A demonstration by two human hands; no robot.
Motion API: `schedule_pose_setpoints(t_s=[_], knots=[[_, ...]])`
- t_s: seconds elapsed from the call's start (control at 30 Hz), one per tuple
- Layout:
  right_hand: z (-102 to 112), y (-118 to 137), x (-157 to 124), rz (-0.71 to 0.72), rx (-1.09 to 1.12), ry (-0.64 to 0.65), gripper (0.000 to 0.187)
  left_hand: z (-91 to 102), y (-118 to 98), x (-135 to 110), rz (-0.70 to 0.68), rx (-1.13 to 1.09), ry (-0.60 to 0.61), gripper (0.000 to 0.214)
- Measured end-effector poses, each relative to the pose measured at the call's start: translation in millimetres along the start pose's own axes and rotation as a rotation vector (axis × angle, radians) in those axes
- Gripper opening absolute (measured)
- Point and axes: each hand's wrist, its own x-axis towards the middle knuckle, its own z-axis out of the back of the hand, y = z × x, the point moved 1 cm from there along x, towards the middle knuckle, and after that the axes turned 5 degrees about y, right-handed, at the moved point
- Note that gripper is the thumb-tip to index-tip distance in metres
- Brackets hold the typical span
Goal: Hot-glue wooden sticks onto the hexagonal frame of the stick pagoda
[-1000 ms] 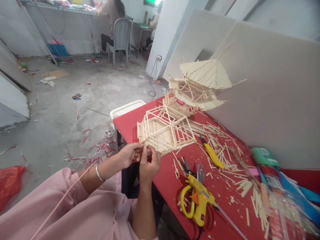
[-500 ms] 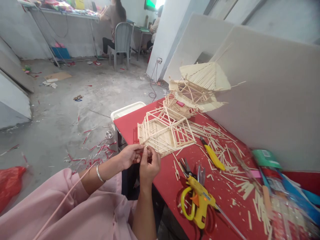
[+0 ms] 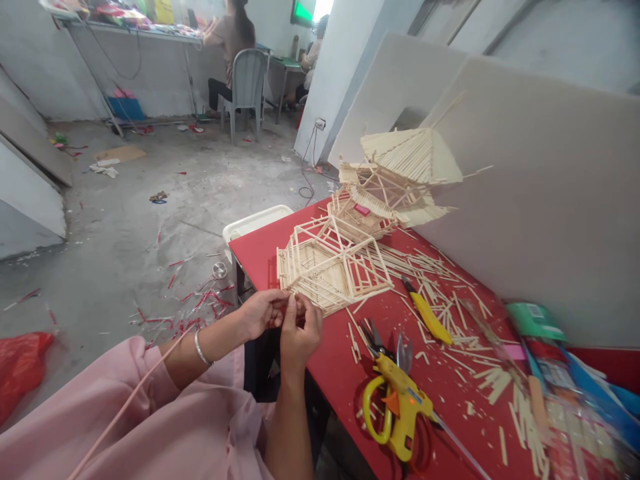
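My left hand (image 3: 263, 313), a bangle on its wrist, is closed in a pinch at the near edge of the red table. Close against it, my right hand (image 3: 300, 330) is closed too, thumb upward. Whatever lies between the fingertips is too small to make out. Just beyond them sits a pale open framework of thin wooden sticks (image 3: 344, 253) with a slatted floor; I cannot tell whether the fingers touch it. Behind it stands a house-like stick model (image 3: 413, 157) with a slatted roof.
On the red table (image 3: 255, 250) lie loose sticks (image 3: 425, 260), a yellow utility knife (image 3: 427, 313), yellow-handled scissors (image 3: 373, 407) and a yellow glue gun (image 3: 407, 407). Plastic packages (image 3: 565, 393) are at the right. A grey chair (image 3: 249, 80) holds a seated person.
The view has shifted very slightly, so everything sits a little lower and further right. Both hands keep the same closed pose by the framework.
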Motion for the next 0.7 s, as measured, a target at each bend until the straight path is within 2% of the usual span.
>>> schedule_pose_setpoints(t_s=[0.27, 0.7], knots=[[0.9, 3.5, 2.2, 0.025, 0.000, -0.015, 0.023, -3.1, -1.2, -2.0, 0.006, 0.014, -0.014, 0.020], [0.4, -1.4, -0.8, -0.022, -0.004, 0.015, 0.029, 1.1, 1.0, 0.9, 0.003, 0.005, -0.006, 0.016]])
